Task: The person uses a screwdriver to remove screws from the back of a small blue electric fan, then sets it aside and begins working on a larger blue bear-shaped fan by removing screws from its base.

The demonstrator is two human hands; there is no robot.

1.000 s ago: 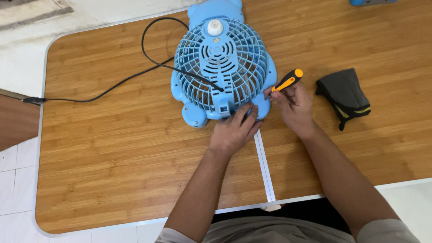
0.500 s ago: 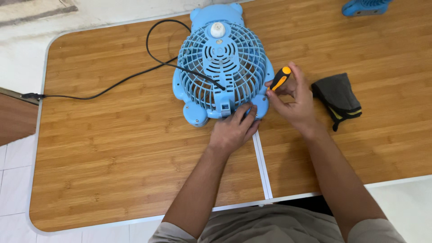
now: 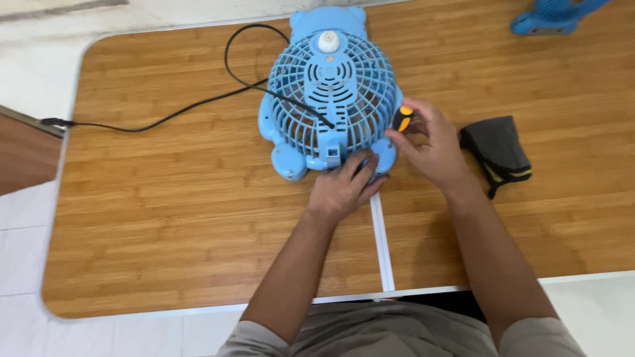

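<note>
Wooden table (image 3: 165, 218) on pale tiled floor (image 3: 20, 264) — blue fan (image 3: 331, 92) lies there.

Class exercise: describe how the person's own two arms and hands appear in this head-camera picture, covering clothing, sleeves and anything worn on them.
Both arms are bare from the upper arm down. The left hand and right hand wear no gloves, and no watch, ring or bracelet is visible. Short greyish-beige sleeves show at the bottom edge, apparently part of one plain shirt with no markings.

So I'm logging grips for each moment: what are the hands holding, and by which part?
Right hand pinches a screwdriver by its orange-and-black handle. Left hand presses on the blue fan at its lower rim.
</note>
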